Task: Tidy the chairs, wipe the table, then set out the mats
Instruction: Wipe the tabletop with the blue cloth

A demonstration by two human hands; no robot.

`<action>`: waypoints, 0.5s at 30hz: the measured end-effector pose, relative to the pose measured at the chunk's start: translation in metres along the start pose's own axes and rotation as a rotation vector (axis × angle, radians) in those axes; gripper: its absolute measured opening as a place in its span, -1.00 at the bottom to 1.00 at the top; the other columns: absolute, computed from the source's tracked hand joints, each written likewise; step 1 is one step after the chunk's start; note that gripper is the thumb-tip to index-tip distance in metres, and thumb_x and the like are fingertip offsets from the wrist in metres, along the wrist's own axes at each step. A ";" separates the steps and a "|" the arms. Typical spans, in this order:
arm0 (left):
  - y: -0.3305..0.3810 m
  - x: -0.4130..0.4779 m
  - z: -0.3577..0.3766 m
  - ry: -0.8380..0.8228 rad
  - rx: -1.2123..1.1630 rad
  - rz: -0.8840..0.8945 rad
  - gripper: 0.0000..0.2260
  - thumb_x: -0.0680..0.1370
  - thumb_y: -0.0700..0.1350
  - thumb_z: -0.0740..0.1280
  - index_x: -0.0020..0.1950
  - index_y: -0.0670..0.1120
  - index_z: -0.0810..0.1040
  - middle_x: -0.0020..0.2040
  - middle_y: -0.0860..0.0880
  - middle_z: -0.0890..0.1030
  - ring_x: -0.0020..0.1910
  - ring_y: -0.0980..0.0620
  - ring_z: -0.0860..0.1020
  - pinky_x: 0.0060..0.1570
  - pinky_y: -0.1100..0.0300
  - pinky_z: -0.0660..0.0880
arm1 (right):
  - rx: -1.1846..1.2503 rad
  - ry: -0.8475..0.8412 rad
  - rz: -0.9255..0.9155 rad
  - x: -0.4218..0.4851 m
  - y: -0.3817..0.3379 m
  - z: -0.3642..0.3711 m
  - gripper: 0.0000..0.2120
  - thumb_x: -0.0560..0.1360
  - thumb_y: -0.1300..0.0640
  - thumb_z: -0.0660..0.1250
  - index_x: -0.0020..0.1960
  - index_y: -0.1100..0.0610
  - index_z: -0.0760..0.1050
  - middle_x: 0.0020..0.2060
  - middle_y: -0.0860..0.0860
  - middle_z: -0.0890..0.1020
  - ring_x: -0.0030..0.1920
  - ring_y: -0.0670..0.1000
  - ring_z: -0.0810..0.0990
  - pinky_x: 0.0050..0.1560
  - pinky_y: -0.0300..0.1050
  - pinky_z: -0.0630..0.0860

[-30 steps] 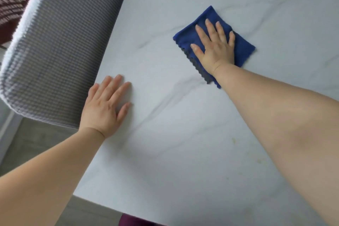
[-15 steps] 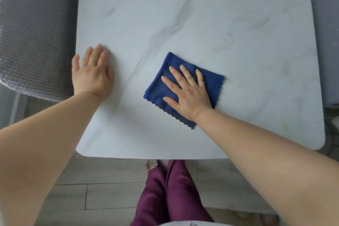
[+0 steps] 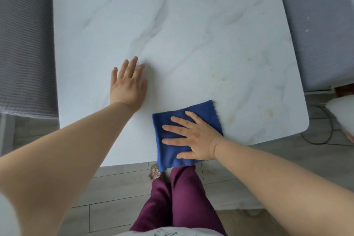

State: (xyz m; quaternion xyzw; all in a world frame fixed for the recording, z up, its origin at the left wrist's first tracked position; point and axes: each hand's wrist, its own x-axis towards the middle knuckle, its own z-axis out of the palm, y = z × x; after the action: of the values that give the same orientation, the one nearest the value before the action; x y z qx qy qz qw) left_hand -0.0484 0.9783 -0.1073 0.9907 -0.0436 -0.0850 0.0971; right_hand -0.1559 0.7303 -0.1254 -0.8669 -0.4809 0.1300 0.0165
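A white marble-patterned table [image 3: 172,25] fills the view. A folded blue cloth [image 3: 203,113] lies at the table's near edge, its lower corner hanging slightly over. My right hand [image 3: 193,138] presses flat on the cloth, fingers spread and pointing left. My left hand [image 3: 128,82] rests flat on the bare tabletop, to the left of and beyond the cloth, holding nothing. Faint yellowish stains [image 3: 249,59] mark the table to the right of the cloth.
A grey ribbed chair [image 3: 24,53] stands tight against the table's left side. Another grey chair [image 3: 321,30] stands at the right side. A dark cable [image 3: 325,130] lies on the grey plank floor at the right. My purple-trousered legs [image 3: 178,201] stand below the near edge.
My right hand has dragged the blue cloth toward me and to the right, down to the table's near edge. My left hand has shifted from the left edge toward the table's middle.
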 end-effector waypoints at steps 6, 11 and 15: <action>0.008 0.040 0.005 0.001 -0.039 -0.025 -0.56 0.63 0.03 0.05 0.51 0.00 0.20 0.58 -0.01 0.08 0.55 -0.07 0.01 0.49 -0.04 -0.08 | -0.014 0.049 -0.047 0.021 0.066 -0.008 -0.47 0.53 -0.29 0.07 0.48 -0.23 0.20 0.52 -0.14 0.22 0.53 0.04 0.06 0.46 0.23 -0.08; 0.009 0.044 0.014 0.042 -0.041 -0.040 -0.55 0.58 0.04 0.05 0.46 -0.02 0.29 0.53 -0.05 0.22 0.52 -0.11 0.14 0.44 -0.05 0.03 | 0.016 0.131 0.047 0.064 0.139 -0.031 -0.48 0.52 -0.28 0.13 0.46 -0.20 0.27 0.50 -0.11 0.26 0.52 0.07 0.16 0.47 0.25 -0.02; 0.009 0.046 0.011 0.033 -0.023 -0.046 -0.53 0.58 0.07 0.04 0.45 -0.05 0.33 0.51 -0.07 0.27 0.50 -0.15 0.19 0.44 -0.08 0.08 | 0.003 0.066 0.081 0.106 0.196 -0.055 -0.47 0.54 -0.30 0.02 0.48 -0.21 0.23 0.53 -0.10 0.21 0.53 0.09 0.14 0.48 0.26 -0.04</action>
State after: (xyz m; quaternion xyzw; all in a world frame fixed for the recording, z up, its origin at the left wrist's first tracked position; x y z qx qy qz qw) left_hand -0.0060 0.9623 -0.1238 0.9915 -0.0184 -0.0713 0.1072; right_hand 0.0733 0.7187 -0.1242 -0.8895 -0.4444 0.1026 0.0284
